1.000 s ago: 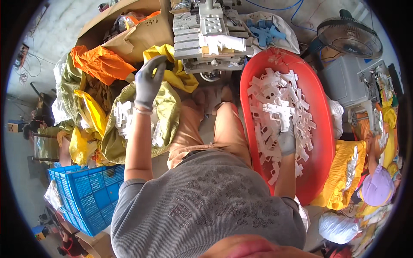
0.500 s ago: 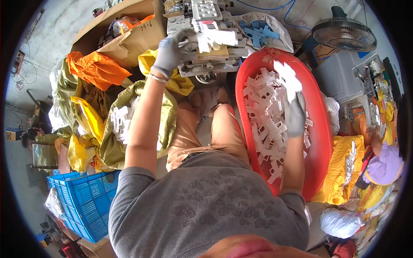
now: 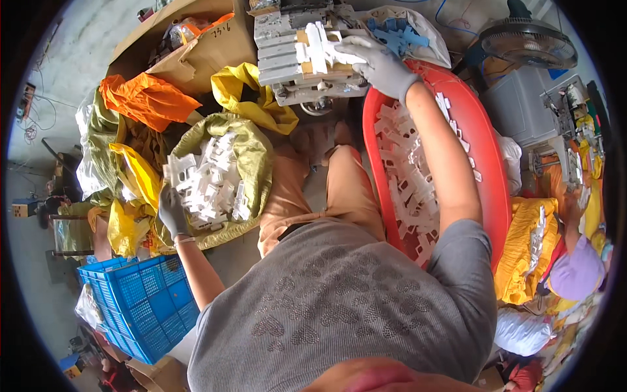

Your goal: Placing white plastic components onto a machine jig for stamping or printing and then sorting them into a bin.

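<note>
A white, pistol-shaped plastic piece (image 3: pixel 320 47) lies on the wooden block of a metal machine fixture (image 3: pixel 281 59). My gloved right hand (image 3: pixel 385 68) reaches in from the right and pinches the piece's right end. At the left, my gloved left hand (image 3: pixel 172 212) is at the edge of an olive sack (image 3: pixel 258 153) full of similar white pieces (image 3: pixel 209 179). Its fingers close on a slightly blurred white piece (image 3: pixel 172 171) over the sack's left side; the fingertips are partly hidden.
A red tub (image 3: pixel 486 202) of white pieces stands at the right, under my right forearm. Blue parts (image 3: pixel 401 36) lie in a white bag beyond it, near a fan (image 3: pixel 532 42). At the left are a carton (image 3: pixel 186 55), an orange bag (image 3: pixel 147 104) and a blue crate (image 3: pixel 144 300). Another person (image 3: pixel 575 261) sits far right.
My left hand has moved from the fixture down to the olive sack. My right hand has brought a white piece from above the red tub onto the fixture.
</note>
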